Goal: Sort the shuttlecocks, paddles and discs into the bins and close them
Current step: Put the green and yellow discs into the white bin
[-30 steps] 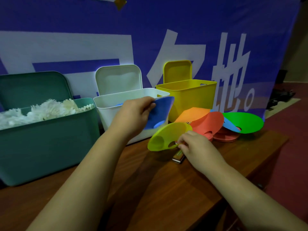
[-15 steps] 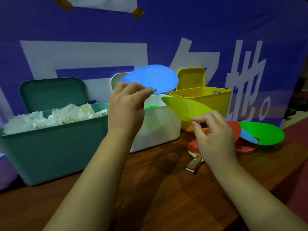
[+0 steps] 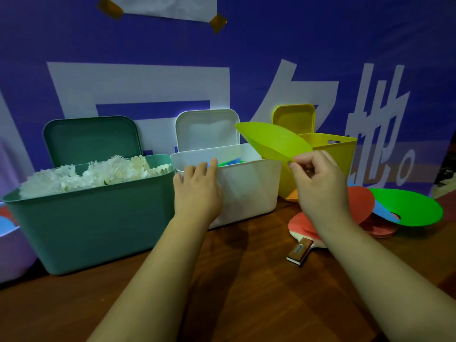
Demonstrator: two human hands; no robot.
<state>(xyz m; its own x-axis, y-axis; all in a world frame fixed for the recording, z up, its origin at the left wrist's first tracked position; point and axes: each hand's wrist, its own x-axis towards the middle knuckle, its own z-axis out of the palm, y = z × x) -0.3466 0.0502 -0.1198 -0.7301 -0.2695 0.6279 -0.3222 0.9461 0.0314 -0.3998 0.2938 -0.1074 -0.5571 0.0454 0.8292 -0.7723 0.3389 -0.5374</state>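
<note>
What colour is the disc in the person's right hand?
Yellow-green disc, clearest in the head view.

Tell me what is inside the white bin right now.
Inside the white bin, edges of a blue disc and a green disc show past the front rim. Its front wall hides everything lower.

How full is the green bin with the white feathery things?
Full to the brim. The teal-green bin is open, its lid standing up behind it, and white shuttlecocks pile above its rim.
</note>
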